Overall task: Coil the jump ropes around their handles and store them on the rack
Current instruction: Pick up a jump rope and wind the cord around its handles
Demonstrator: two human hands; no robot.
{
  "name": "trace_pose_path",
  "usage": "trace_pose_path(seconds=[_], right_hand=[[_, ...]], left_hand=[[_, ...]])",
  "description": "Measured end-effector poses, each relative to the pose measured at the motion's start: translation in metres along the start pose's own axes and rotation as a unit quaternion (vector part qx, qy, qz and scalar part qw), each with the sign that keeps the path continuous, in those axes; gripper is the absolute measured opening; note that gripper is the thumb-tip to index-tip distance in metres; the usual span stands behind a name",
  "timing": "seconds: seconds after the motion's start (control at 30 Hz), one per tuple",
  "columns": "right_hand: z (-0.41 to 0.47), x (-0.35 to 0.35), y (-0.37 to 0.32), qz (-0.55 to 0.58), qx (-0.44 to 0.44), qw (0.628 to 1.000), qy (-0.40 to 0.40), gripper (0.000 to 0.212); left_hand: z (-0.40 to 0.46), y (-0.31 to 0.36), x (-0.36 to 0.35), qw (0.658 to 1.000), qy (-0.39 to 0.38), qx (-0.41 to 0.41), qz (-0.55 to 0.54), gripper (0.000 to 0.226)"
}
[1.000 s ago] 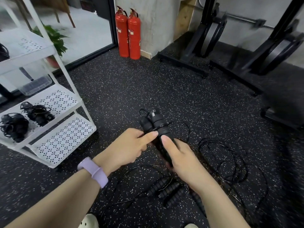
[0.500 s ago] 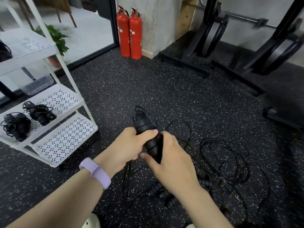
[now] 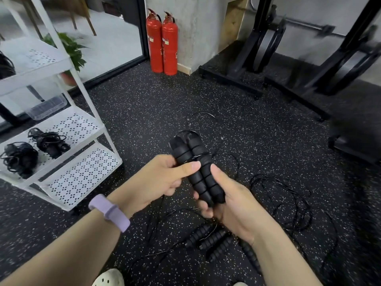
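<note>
Two ribbed black handles [image 3: 199, 172] lay side by side in our grasp, angled up and away from us; half a second before, we had seen them nearly end-on as one dark lump. Our left hand [image 3: 158, 180] pinched the pair near the middle, thumb laid across the top. Our right hand [image 3: 228, 200] cupped the lower ends, fingers curled beneath, thumb against the right handle. A second before, both thumbs had sat much as now, but the handles had been held higher.

The cord [image 3: 224, 159] of this rope looped out thinly from the upper ends; how much was wound on we could not tell. Below our hands, more loose handles [image 3: 208, 238] lay on the speckled floor [image 3: 144, 112], partly hidden by the right wrist. Slack cord [image 3: 288, 203] tangled to the right of them, its number of ropes unclear.

On the white rack [image 3: 86, 168] at left, two coiled ropes [image 3: 35, 151] sat on the middle shelf; another dark shape on the top shelf was cut off by the frame edge. Motion blur smeared the weight stands [image 3: 309, 58] at the back right.
</note>
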State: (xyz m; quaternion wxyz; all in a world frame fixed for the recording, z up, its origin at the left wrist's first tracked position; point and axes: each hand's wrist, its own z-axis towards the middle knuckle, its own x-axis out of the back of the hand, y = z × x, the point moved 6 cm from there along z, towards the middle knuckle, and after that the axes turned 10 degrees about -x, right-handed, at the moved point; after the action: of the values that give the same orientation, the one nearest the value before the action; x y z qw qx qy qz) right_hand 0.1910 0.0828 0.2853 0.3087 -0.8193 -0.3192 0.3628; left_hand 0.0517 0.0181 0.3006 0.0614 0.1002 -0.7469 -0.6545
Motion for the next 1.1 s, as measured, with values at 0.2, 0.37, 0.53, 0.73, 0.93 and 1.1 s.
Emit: trace_pose_path(seconds=[0.2,0.37,0.53,0.73,0.93,1.1], right_hand=[[0.003,0.014,-0.002,-0.265,0.062,0.937,0.219,0.044],[0.000,0.013,-0.003,-0.398,0.065,0.868,0.289,0.041],[-0.001,-0.006,-0.004,-0.557,0.119,0.744,0.349,0.058],[0.001,-0.020,0.001,-0.557,0.168,0.760,0.290,0.066],[0.002,-0.002,0.008,0.017,-0.035,0.995,0.095,0.065],[-0.007,-0.028,0.010,0.201,-0.113,0.963,-0.142,0.065]], left_hand=[[0.000,-0.019,0.006,0.983,0.100,0.058,0.141,0.051],[0.001,-0.022,0.004,0.981,0.103,0.074,0.146,0.047],[0.006,-0.020,-0.005,0.988,0.106,0.090,-0.067,0.034],[0.000,-0.020,0.007,0.981,0.174,0.057,0.065,0.049],[0.000,-0.009,-0.001,0.995,0.095,0.014,-0.019,0.030],[0.000,0.003,-0.009,0.998,0.060,-0.021,-0.030,0.037]])
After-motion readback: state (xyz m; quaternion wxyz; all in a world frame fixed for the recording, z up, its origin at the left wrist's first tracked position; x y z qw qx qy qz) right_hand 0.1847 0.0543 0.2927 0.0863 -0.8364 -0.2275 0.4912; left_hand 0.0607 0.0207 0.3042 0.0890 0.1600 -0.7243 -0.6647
